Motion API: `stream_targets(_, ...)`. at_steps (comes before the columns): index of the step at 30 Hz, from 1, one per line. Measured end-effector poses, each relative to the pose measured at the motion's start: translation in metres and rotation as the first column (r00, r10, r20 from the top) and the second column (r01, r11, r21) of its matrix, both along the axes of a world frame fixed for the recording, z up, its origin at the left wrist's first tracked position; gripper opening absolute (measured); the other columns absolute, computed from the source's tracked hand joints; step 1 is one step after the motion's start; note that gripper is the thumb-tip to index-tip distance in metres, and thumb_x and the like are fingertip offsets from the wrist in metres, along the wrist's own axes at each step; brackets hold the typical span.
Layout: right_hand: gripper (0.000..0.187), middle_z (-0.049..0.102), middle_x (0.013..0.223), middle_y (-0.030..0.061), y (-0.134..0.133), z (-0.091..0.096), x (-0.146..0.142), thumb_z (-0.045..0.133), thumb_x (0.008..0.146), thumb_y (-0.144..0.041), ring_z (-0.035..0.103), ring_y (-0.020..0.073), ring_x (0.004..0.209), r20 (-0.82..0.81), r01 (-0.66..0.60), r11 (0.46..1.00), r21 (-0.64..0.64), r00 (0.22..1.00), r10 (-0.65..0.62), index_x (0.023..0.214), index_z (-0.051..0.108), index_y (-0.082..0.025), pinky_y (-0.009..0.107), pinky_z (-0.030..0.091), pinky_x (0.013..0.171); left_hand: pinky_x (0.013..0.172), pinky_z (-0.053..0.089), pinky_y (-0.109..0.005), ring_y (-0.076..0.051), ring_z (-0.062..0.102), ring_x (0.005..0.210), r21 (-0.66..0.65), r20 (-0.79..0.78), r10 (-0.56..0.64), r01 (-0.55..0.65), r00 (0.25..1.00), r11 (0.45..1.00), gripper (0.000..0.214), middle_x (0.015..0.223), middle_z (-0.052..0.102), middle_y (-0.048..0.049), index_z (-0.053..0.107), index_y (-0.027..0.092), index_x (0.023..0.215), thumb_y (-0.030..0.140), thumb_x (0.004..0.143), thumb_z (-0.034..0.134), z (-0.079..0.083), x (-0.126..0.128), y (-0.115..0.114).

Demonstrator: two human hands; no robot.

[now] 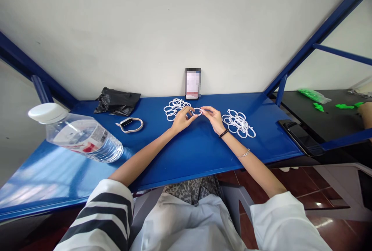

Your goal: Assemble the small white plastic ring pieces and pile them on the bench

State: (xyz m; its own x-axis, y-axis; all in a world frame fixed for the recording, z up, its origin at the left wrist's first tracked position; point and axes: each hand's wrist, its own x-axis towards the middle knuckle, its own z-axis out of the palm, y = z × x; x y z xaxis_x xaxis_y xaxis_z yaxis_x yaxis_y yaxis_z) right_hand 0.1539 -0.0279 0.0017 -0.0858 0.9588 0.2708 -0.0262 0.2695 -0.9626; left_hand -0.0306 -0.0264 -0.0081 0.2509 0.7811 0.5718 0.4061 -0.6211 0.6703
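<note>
Between my two hands is a thin white ring (198, 114), held a little above the blue table. My left hand (183, 119) pinches its left side with thumb and fingers. On the opposite side, the fingertips of my right hand (213, 118) close on the ring's edge. A loose pile of white rings (169, 114) lies just behind and left of my left hand, partly covered by it. Another heap of white rings (238, 123) rests to the right of my right hand. Small knobs show on some of these rings.
A phone (193, 84) leans upright against the wall. On the left are a black plastic bag (117, 101), a watch (130, 125) and a tall water bottle (84, 138). Another dark phone (299, 136) lies at the blue table's (180, 161) right edge. Green pieces (312, 96) lie on a black table beyond.
</note>
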Motion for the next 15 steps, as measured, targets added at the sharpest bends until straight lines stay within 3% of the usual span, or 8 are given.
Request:
stream_targets(4, 0.041, 0.069, 0.102, 0.0053, 0.001, -0.0004, -0.0006, 0.076, 0.071, -0.045, 0.067, 0.023, 0.1, -0.065, -0.007, 1.0, -0.021, 0.998, 0.006, 0.102, 0.063, -0.024, 0.04, 0.049, 0.099, 0.055, 0.048, -0.021, -0.012, 0.062, 0.073, 0.007, -0.035, 0.005, -0.005, 0.999, 1.0, 0.032, 0.096, 0.066, -0.0046, 0.057, 0.019, 0.103, 0.045, 0.085, 0.061, -0.002, -0.0009, -0.0001)
stream_targets(10, 0.048, 0.066, 0.104, 0.0051, 0.0019, -0.0012, -0.0012, 0.076, 0.07, -0.043, 0.065, 0.0224, 0.103, -0.091, -0.055, 0.998, -0.021, 0.994, 0.052, 0.109, 0.057, -0.025, 0.041, 0.048, 0.101, 0.062, 0.051, -0.024, -0.013, 0.062, 0.075, -0.001, -0.091, 0.027, -0.027, 0.995, 1.0, 0.052, 0.106, 0.065, -0.0063, 0.047, 0.021, 0.128, 0.043, 0.084, 0.064, -0.0039, -0.0003, -0.0005)
stream_targets(15, 0.047, 0.066, 0.104, 0.005, 0.0015, -0.0011, -0.0011, 0.076, 0.07, -0.042, 0.065, 0.0233, 0.105, -0.085, -0.061, 0.998, -0.021, 0.995, 0.059, 0.109, 0.057, -0.026, 0.041, 0.047, 0.101, 0.065, 0.052, -0.025, -0.014, 0.062, 0.077, 0.061, -0.124, 0.032, -0.024, 0.992, 0.998, 0.05, 0.106, 0.064, -0.0069, 0.046, 0.021, 0.131, 0.038, 0.087, 0.061, -0.0056, -0.0004, 0.0014)
